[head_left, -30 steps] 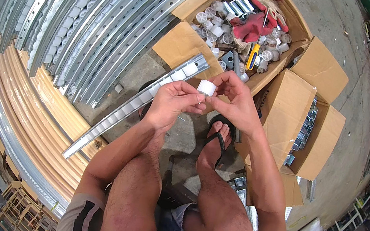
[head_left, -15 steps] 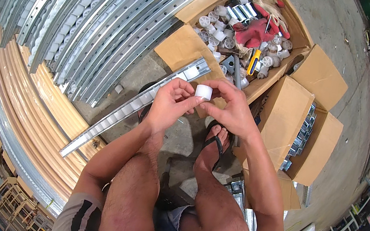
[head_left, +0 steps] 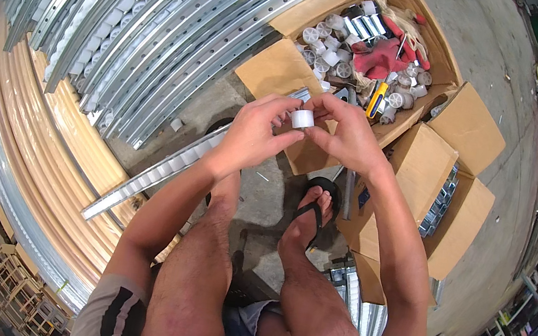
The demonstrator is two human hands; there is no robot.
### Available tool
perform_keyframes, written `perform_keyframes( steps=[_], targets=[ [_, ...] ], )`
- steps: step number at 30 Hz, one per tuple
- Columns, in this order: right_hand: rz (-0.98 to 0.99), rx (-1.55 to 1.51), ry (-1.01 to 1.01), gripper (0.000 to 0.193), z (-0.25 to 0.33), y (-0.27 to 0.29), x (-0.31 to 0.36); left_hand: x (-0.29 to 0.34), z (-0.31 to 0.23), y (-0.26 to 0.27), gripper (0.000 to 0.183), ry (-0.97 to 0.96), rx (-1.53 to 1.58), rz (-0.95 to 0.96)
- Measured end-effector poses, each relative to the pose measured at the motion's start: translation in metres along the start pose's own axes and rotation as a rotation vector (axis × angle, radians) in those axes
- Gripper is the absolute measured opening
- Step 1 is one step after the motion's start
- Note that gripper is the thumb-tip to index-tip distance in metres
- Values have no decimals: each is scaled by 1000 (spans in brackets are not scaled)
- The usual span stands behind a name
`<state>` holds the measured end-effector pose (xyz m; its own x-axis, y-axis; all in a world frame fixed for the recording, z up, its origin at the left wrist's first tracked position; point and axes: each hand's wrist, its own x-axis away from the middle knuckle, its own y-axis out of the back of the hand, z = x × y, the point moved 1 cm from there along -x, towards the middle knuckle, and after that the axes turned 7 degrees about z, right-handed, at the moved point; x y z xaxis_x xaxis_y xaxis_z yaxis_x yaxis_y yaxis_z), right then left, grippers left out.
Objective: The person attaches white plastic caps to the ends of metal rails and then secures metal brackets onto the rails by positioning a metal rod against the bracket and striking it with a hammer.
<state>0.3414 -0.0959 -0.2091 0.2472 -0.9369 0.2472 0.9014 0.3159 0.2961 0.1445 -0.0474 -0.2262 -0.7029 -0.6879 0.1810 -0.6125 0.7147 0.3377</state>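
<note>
A small white plastic roller (head_left: pixel 303 119) is held between my two hands, above a long metal roller track (head_left: pixel 164 175). My left hand (head_left: pixel 258 129) has its thumb and fingers closed at the roller's left side. At the roller's right side, the fingertips of my right hand (head_left: pixel 349 135) pinch it. The track lies slantwise below my left hand and forearm, with white rollers in its channel. My hands hide part of its upper end.
A cardboard box (head_left: pixel 278 70) of loose white wheels, red-and-white gloves (head_left: pixel 378 58) and a yellow-handled screwdriver (head_left: pixel 377 99) stands ahead. Another box (head_left: pixel 465 229) with metal brackets is at right. Finished-looking roller tracks (head_left: pixel 157 28) and cream tubes (head_left: pixel 66 148) lie at left.
Both hands have moved slightly up with the white roller, which is now tilted. My left hand covers more of the track's upper end.
</note>
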Motion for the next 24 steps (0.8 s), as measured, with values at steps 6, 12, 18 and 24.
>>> perform_keyframes(
  steps=[6, 12, 18, 24],
  targets=[
    [-17, 84, 12, 30, 3, 7, 0, -4, 2, -7, 47, -48, -151, -72],
    [10, 390, 123, 30, -6, 16, -7, -8, 6, -18, 48, -171, -408, -240],
    [81, 451, 80, 30, -7, 23, -24, -15, 2, -19, 58, -100, -516, -313],
    [110, 470, 37, 31, -6, 27, -34, -23, 15, -22, 53, -37, -448, -287]
  ],
)
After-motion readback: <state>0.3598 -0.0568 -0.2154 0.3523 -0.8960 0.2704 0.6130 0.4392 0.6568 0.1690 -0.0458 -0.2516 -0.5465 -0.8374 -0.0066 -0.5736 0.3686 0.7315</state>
